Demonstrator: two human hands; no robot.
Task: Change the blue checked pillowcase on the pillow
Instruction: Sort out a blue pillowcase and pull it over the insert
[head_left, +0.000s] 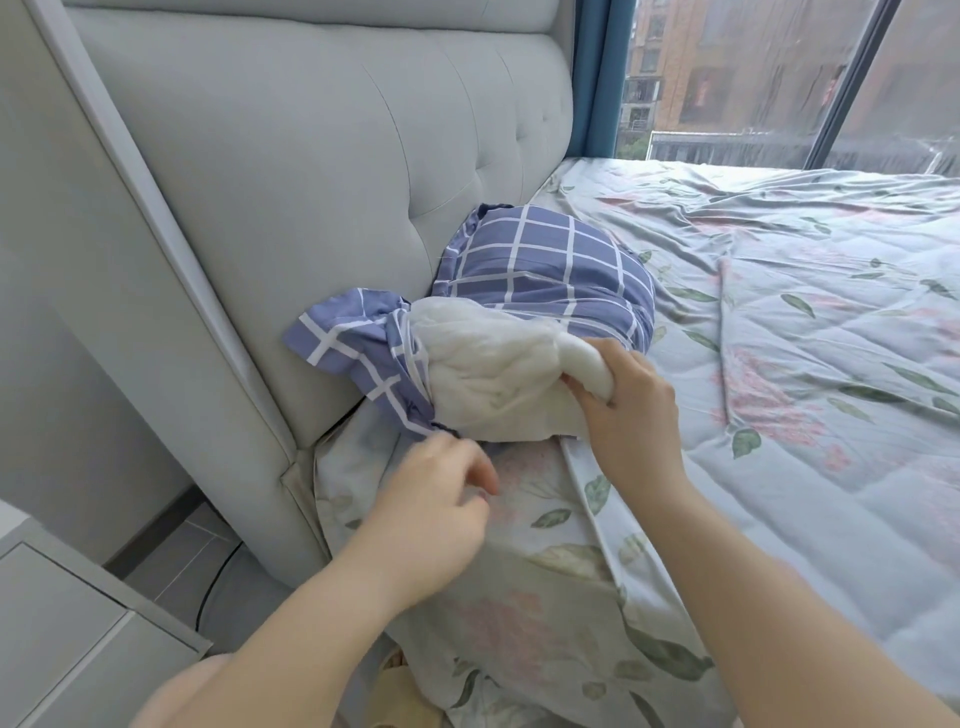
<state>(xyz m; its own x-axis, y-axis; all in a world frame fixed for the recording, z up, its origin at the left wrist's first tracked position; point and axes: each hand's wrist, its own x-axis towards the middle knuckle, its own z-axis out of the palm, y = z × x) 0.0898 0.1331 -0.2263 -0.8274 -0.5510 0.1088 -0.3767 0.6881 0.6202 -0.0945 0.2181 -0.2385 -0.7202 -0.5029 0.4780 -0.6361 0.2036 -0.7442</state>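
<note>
step: stripping the blue checked cotton pillowcase (545, 260) off the white padded pillow (493, 374); about half the pillow is bare
location: both lie at the head corner of the bed, on the floral quilted cover (779, 322), leaning on the grey tufted headboard (311, 182)
right hand (628, 400): fingers (623, 364) clamped round the bared pillow corner
left hand (436, 499): fingers (478, 467) half curled at the bunched case hem; probably touching it, cannot tell if they hold it
how to: pinch the hem firmly with the left, anchor it toward the headboard, draw the pillow out toward the bed's middle with the right; peel the case inside out, don't yank bunched cloth
risk: hem snags on the filling
counts: pillow 1; checked case 1; hands 2; fresh case 0 seen
</note>
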